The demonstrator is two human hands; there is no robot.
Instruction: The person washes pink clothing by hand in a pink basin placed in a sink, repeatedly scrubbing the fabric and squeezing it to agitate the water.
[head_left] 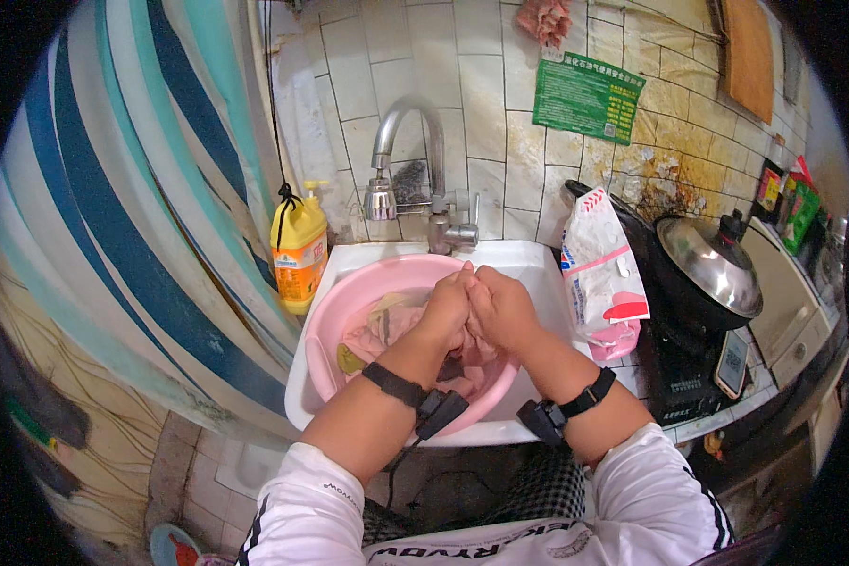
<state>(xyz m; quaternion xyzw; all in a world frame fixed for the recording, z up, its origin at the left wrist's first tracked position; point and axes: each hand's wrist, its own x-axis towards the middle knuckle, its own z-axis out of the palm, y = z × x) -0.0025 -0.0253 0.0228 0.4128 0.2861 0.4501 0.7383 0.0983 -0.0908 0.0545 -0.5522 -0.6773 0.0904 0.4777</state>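
My left hand [444, 311] and my right hand [504, 305] are pressed together above the right part of a pink plastic basin [320, 368]. Both are closed on wet pink cloth [480, 345], which hangs down between them into the basin. More pink cloth lies in the water, with a pale yellow piece [389, 305] and an olive-green piece [350, 359] at the left. The fingers are mostly hidden behind the backs of the hands. The basin sits tilted in a white sink [530, 433].
A chrome faucet [439, 177] arches behind the basin. To the left stand a yellow detergent jug [298, 262] and a striped curtain [134, 184]. At right are a white and pink plastic bag [601, 283], a lidded wok [711, 272] on a black cooktop, and a phone [732, 362].
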